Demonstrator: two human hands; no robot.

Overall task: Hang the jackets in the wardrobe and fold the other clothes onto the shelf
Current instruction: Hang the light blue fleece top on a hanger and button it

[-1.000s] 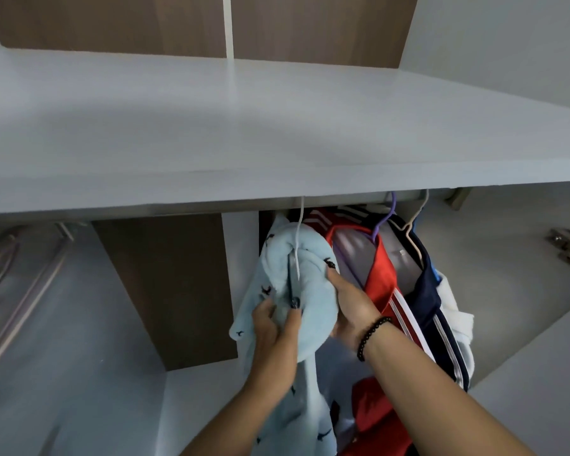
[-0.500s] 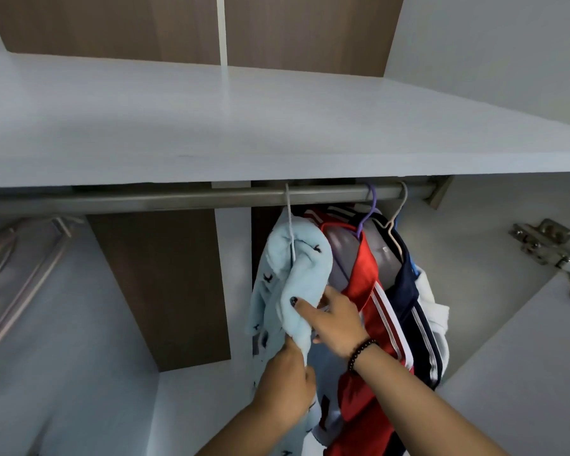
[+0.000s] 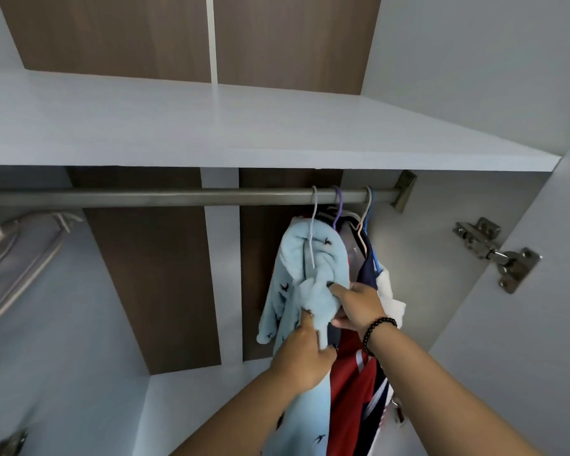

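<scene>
Metal door hinge (image 3: 497,255) on white side panel at right, w/ screws showing. 2nd bit of metal hardware (image 3: 12,442) at bottom left corner, blurred, can't tell what. Pale wire rack (image 3: 20,255) at left edge, tilted, partly cut off by frame. Black bead bracelet (image 3: 377,330) on wrist, lower centre-right.
</scene>
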